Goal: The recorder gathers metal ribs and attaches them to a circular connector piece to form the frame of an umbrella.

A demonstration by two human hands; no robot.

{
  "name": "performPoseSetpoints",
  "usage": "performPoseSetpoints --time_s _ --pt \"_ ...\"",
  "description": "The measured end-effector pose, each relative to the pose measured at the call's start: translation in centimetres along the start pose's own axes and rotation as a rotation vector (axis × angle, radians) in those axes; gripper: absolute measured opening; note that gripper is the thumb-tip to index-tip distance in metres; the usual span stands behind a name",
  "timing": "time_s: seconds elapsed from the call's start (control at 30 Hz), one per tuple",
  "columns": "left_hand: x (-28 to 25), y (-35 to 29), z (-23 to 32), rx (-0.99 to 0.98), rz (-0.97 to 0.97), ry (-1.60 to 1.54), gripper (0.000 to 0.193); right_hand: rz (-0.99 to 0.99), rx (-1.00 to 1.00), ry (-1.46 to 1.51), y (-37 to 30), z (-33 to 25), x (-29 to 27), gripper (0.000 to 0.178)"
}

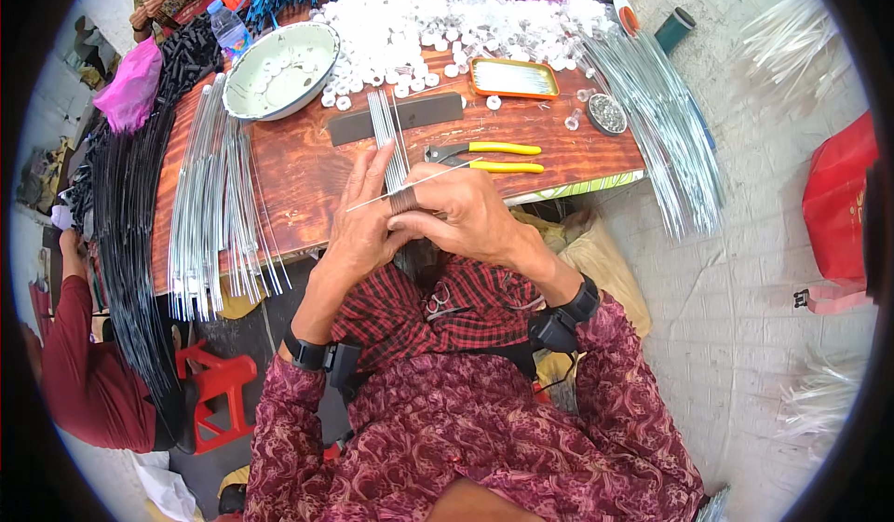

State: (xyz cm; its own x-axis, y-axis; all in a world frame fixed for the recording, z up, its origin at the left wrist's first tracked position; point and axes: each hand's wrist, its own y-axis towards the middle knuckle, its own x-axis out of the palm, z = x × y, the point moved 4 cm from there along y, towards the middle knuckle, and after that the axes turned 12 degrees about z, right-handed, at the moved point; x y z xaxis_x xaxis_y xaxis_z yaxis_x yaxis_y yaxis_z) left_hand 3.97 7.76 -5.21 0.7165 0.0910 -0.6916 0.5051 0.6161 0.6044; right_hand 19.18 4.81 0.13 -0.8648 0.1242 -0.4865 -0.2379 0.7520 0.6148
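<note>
Both my hands meet over the near edge of the table, around an upright bundle of thin silvery rods. My left hand is closed on the bundle from the left, its fingers pointing up along it. A dark brown ribbed band shows between my hands. From the right, my right hand is curled, with thumb and forefinger pinched beside the band. One thin pale rod runs slantwise across the bundle into the right hand's fingers. The bundle's lower end is partly hidden by my hands.
Behind my hands lie a dark flat bar and yellow-handled pliers. A pale bowl, an orange-rimmed tray and a heap of white plastic caps stand farther back. Rod bundles overhang left and right. Other people sit left.
</note>
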Motion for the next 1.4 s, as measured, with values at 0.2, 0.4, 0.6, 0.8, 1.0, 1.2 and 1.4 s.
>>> performPoseSetpoints --time_s 0.2,0.4,0.6,0.8,1.0,1.2,1.4 --pt "0.4 0.0 -1.4 -0.006 0.048 0.020 0.051 0.040 -0.041 0.083 0.8 -1.1 0.8 0.018" --pt "0.3 -0.1 -1.4 -0.009 -0.004 -0.009 0.070 0.019 -0.046 0.087 0.0 0.2 0.2 0.027" --pt "0.1 0.4 -0.6 -0.033 -0.055 0.052 0.094 0.076 -0.050 -0.444 -1.6 5.1 -3.6 0.043" --pt "0.5 0.5 -0.9 -0.073 -0.109 0.078 0.102 0.131 0.107 -0.540 -3.3 9.1 -6.9 0.037" --pt "0.3 0.2 -1.0 -0.058 -0.082 0.123 0.100 0.155 0.163 -0.592 0.9 11.7 -9.7 0.015" --pt "0.7 0.5 -1.3 -0.041 -0.107 0.123 0.098 0.148 0.105 -0.775 6.0 17.7 -10.5 0.010" --pt "0.6 0.5 -1.2 -0.051 -0.104 0.125 0.097 0.101 0.231 -0.731 6.4 18.3 -11.4 0.010"
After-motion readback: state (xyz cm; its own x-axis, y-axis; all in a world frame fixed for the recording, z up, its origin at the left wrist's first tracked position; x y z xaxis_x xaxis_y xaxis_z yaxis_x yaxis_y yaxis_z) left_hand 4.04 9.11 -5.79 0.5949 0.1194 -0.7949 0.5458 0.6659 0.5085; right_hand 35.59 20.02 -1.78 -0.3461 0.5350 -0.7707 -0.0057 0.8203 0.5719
